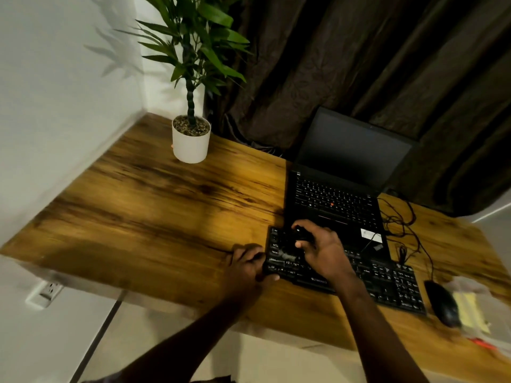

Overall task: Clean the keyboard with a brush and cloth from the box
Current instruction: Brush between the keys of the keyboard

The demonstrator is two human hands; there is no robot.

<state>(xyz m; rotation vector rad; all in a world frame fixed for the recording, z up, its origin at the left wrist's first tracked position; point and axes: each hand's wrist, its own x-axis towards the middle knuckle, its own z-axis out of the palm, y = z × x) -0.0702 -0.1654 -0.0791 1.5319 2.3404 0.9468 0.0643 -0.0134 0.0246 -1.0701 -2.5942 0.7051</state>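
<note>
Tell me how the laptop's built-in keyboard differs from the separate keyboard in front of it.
The separate keyboard is wider than the laptop keyboard, with a number pad. The laptop keyboard has a red dot among its keys; the separate keyboard shows none. The left hand and right hand are at the separate keyboard's left end; the laptop keyboard is untouched. Both are black.

Wooden desk (138,217); on it potted plant (190,145), open laptop (331,200), black keyboard (387,283), mouse (442,305), blurred clear box (470,308)

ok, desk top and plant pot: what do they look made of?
Desk top: wood or wood-look laminate, with brown streaked grain and a slight sheen; cannot tell which. Plant pot: smooth matte white, ceramic or plastic; the look leaves it open.
</note>
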